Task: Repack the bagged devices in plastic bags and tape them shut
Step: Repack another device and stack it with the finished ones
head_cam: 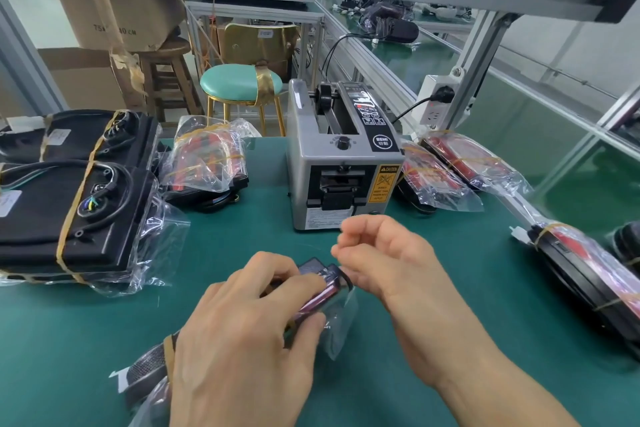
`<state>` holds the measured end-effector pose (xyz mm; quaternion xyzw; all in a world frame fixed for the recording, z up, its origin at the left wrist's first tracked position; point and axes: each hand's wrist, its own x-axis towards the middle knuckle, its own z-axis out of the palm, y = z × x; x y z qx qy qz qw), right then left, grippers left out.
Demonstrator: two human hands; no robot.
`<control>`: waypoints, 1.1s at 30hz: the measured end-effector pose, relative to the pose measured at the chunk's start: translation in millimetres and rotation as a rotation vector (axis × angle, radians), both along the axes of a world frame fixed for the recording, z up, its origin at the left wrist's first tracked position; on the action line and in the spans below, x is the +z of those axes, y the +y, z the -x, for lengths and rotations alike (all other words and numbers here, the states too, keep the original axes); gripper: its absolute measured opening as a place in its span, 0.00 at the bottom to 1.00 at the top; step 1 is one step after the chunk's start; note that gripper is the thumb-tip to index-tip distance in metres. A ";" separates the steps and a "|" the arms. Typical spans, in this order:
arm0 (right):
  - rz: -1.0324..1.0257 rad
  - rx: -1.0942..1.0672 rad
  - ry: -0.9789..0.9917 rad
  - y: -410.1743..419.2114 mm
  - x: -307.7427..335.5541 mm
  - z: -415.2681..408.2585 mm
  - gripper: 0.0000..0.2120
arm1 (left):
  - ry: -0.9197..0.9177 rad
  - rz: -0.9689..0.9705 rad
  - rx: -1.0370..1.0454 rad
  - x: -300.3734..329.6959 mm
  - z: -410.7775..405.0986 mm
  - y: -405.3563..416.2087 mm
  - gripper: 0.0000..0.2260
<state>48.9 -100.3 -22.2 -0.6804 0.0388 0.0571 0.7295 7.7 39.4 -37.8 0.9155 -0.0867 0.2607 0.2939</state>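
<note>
A bagged device, dark with a red side, lies in clear plastic on the green mat at the bottom centre. My left hand grips it from above, fingers curled over its top end and thumb against the bag. My right hand hovers just above and right of the device, thumb and fingers brought together as if pinching a small clear strip; the strip itself is hard to make out. The grey tape dispenser stands right behind my hands.
Large black bagged devices bound with rubber bands are stacked at the left. Smaller bagged red-and-black devices lie at left centre, right of the dispenser and at the right edge. A power strip hangs behind.
</note>
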 end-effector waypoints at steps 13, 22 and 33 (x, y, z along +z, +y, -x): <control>0.121 0.124 -0.129 -1.1 -22.8 2.7 0.06 | 0.056 0.010 -0.051 1.7 -0.2 1.5 0.20; 0.224 0.515 -0.127 -31.2 -30.9 -0.5 0.29 | -0.059 0.236 -0.067 1.4 -3.8 20.8 0.21; 0.476 0.341 -0.738 -15.7 1.2 -8.9 0.22 | 0.155 1.057 -0.229 14.4 5.3 33.2 0.32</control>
